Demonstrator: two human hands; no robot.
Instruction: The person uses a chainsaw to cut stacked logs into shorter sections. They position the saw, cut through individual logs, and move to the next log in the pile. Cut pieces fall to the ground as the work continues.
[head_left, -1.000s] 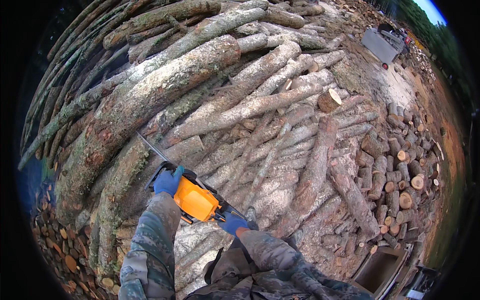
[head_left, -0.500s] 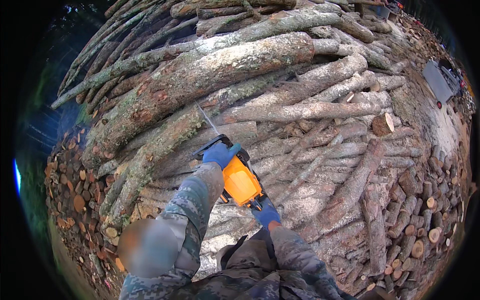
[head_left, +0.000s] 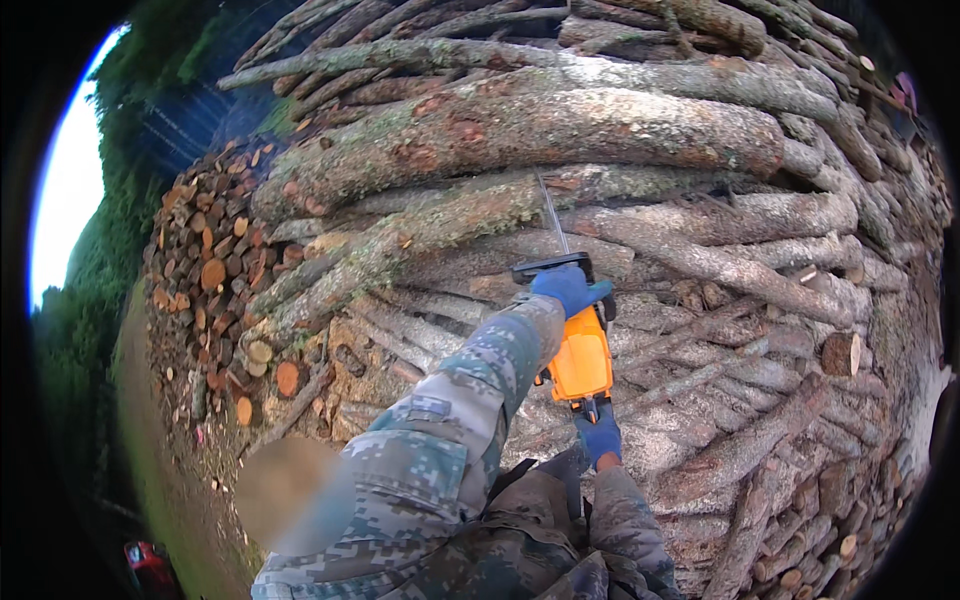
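Observation:
An orange-and-black chainsaw (head_left: 580,358) points away from me, its bar (head_left: 553,215) reaching a mossy log (head_left: 450,218) across the pile. Whether the bar is cutting into that log or lying against it, I cannot tell. My left hand (head_left: 567,290), in a blue glove, is closed on the saw's front handle. My right hand (head_left: 600,436), gloved alike, grips the rear handle near my body. A thick bark-covered log (head_left: 600,130) lies just beyond the bar's tip, and thinner criss-crossed logs (head_left: 700,400) lie beneath the saw.
Cut rounds (head_left: 213,272) are stacked on the left, and more short pieces (head_left: 800,540) lie at lower right. A grassy strip (head_left: 170,470) runs along the left, with trees (head_left: 130,200) behind and a red object (head_left: 148,568), perhaps a vehicle, at bottom left.
My view has turned leftward, bringing more trees and sky in. The saw and both hands now appear farther right, with the bar pointing more straight ahead than diagonally left.

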